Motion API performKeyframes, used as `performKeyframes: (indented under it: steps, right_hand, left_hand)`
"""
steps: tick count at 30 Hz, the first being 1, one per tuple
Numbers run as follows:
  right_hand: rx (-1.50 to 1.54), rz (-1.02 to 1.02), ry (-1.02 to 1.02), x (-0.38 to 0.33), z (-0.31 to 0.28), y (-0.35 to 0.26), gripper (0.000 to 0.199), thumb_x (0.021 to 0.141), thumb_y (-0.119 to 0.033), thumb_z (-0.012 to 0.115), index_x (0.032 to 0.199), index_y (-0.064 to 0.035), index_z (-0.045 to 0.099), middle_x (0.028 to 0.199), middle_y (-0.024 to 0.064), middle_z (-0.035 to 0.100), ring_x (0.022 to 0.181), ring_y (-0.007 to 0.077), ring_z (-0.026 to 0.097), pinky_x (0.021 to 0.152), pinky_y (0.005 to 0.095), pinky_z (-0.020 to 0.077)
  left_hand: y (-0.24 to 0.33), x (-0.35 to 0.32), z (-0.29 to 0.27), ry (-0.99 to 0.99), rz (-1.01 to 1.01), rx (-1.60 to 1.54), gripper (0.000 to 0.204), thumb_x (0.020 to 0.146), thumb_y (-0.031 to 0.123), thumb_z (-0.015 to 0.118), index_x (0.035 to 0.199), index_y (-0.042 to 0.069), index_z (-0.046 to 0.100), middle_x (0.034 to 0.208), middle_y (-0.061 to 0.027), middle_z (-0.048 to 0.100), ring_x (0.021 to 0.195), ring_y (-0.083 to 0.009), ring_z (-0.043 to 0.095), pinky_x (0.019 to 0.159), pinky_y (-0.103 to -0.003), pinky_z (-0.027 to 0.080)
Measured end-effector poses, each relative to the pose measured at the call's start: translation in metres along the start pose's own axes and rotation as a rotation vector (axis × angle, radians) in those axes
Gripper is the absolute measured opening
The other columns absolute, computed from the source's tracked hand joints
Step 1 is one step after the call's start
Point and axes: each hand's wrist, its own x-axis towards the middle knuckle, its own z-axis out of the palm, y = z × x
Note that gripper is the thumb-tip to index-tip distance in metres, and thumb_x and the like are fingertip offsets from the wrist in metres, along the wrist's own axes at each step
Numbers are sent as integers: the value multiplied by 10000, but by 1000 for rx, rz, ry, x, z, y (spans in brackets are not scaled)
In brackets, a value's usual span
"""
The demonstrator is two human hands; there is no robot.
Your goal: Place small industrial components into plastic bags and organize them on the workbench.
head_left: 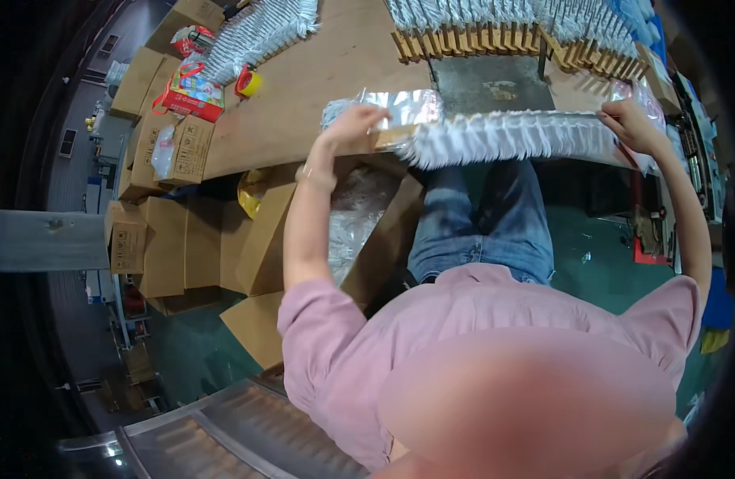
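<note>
A long white fluffy duster (511,137) with a wooden handle (391,137) lies stretched sideways along the near edge of the worktop (320,80), right in front of the person, with a clear plastic sleeve (403,105) bunched at its handle end. The left hand (353,124) closes on the sleeve and handle end, fingers curled over the top; the right hand (632,124) pinches the far tip of the white fringe together with the plastic there. Both grips are pressed on the piece, not spread.

To do this step well, it seems wise that the person keeps the duster taut and level between the two hands, so the fringe lies flat and does not catch on the film. The plastic mouth probably needs holding wide at one end while the other hand steadies, and the pull should run along the handle's line, not across it. The film looks thin, so a gentle, even pull would suit it.

Beyond, along the far edge of the worktop, rows of finished dusters (495,24) stand side by side with their wooden handles toward the person. Near the left far corner lie another row of dusters (260,32) and a yellow tape roll (248,82). Off the left edge, brown cardboard boxes (176,247) are stacked on the floor.
</note>
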Motion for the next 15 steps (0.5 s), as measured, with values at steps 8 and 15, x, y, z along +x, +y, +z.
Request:
performKeyframes:
  steps: [8,15]
  right_hand:
    - [-183,160,169,-19,18,49,329,919,-254,517,732,16,528,658,203,509,709,390,554,633,469,412]
    - [-214,285,405,-33,60,29,243,931,-250,519,840,-25,538,787,175,528,745,383,555,626,457,419]
  left_hand:
    - [30,65,22,846,-47,285,491,848,520,551,777,64,720,634,-100,668,639,-220,659,631,-372,497]
    - [58,21,127,377,35,207,507,903,468,514,779,13,703,572,-53,628,581,-140,600,593,-300,461]
